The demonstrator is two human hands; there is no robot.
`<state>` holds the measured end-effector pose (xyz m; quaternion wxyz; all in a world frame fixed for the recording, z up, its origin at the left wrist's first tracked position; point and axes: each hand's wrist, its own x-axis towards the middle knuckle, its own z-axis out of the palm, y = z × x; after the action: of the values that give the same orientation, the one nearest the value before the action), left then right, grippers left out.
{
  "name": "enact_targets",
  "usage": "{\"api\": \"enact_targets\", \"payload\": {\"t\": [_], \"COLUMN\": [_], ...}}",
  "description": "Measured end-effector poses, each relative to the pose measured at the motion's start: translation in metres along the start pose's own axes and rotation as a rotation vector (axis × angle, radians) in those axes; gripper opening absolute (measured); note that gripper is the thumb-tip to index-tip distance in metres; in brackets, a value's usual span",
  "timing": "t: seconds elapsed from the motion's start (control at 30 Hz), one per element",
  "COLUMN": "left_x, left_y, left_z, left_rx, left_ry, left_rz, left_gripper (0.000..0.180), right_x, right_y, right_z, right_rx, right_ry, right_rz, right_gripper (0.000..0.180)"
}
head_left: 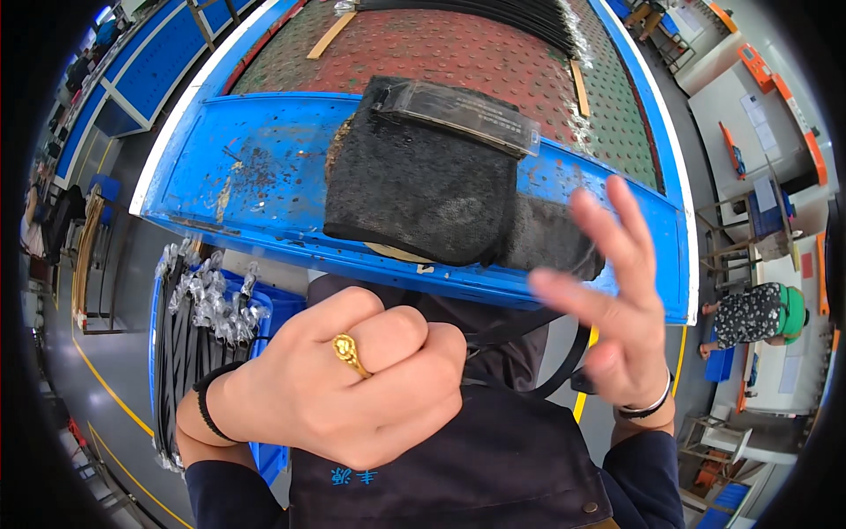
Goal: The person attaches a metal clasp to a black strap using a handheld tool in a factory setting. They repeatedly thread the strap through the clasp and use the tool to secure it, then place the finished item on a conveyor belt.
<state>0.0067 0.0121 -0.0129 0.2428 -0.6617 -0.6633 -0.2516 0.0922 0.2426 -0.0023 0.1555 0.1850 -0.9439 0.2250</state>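
My left hand (352, 379), with a gold ring on it, is closed in a fist in front of my dark apron. A thin black strap (507, 335) comes out of the right side of that fist and loops round below my right hand. Raised at the right, my right hand (617, 291) has its fingers spread and is slightly blurred; nothing shows in it. Beyond both hands, a folded black cloth (423, 181) lies on the blue table ledge (264, 167). On its far edge rests a flat, clear-wrapped piece (463, 115).
Left of my lap, a blue bin (286, 304) holds several black straps with plastic-wrapped ends (207, 295). More black strips (493, 18) lie across the red and green studded mat (423, 57), near wooden sticks (332, 35). A person in a green vest (793, 313) is at the far right.
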Motion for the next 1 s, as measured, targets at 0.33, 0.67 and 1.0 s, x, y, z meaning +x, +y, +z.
{"api": "enact_targets", "payload": {"t": [0.33,0.67,1.0], "left_x": [-0.012,0.002,-0.004], "left_y": [-0.012,-0.009,-0.009], "left_z": [-0.012,-0.015,-0.019], "left_rx": [-0.332,-0.418,-0.38], "left_ry": [-0.01,-0.069,-0.05], "left_rz": [-0.374,-0.38,-0.355], "left_gripper": [0.021,0.02,0.02], "right_x": [-0.042,-0.014,-0.022], "right_y": [0.055,-0.013,0.001], "right_z": [0.009,-0.001,-0.006], "right_rx": [-0.441,-0.488,0.077], "right_ry": [-0.12,-0.069,0.07], "right_rz": [0.373,-0.398,-0.239], "right_gripper": [0.028,0.048,0.051]}}
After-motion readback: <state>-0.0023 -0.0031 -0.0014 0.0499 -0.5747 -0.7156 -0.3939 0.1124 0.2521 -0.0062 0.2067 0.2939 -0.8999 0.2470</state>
